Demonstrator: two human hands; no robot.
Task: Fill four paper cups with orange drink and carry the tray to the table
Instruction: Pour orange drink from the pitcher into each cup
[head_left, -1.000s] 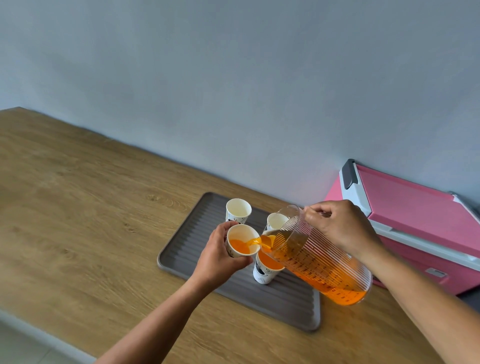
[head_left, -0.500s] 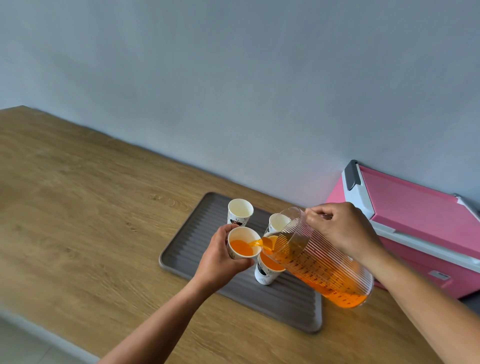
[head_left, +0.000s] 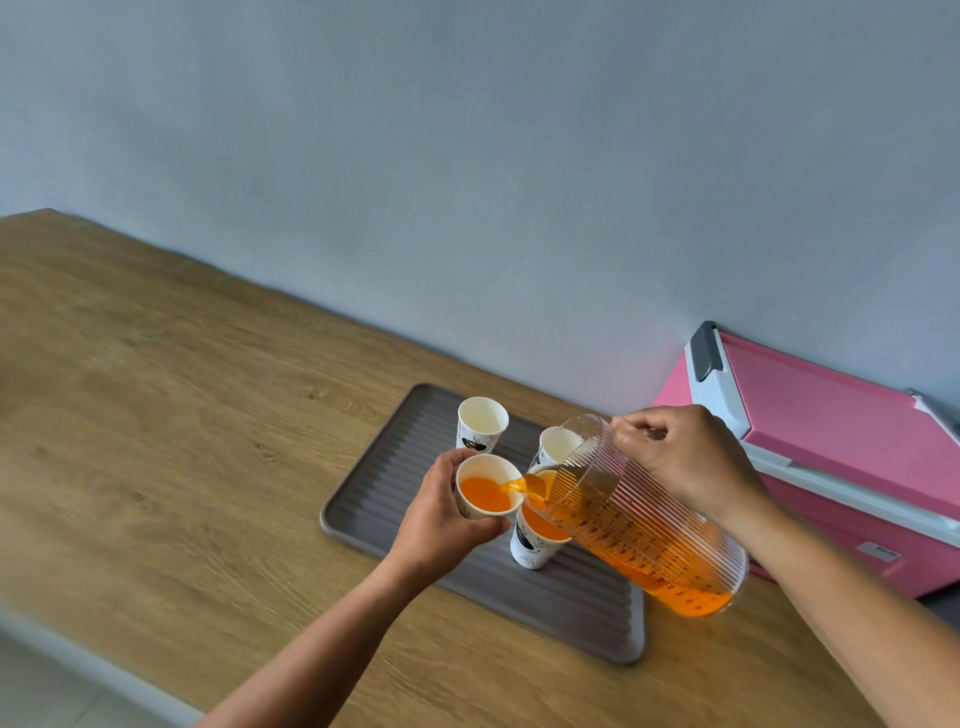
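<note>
My left hand (head_left: 441, 514) holds a white paper cup (head_left: 487, 493) above the grey ribbed tray (head_left: 582, 608). My right hand (head_left: 685, 462) grips a clear ribbed pitcher (head_left: 644, 525), tilted left, and orange drink streams from its spout into the held cup, which is partly filled. A filled cup (head_left: 535, 540) stands on the tray just under the spout. Two empty cups stand behind: one (head_left: 480, 423) at the back left, one (head_left: 556, 447) partly hidden by the pitcher's rim.
The tray lies on a wooden counter (head_left: 156, 441) against a pale blue wall. A pink cooler box (head_left: 841, 457) with a white rim stands at the right, close behind my right arm. The counter's front edge runs along the lower left.
The orange level in the held cup has risen. Both hands and the pitcher have stayed nearly in place while pouring continues.
</note>
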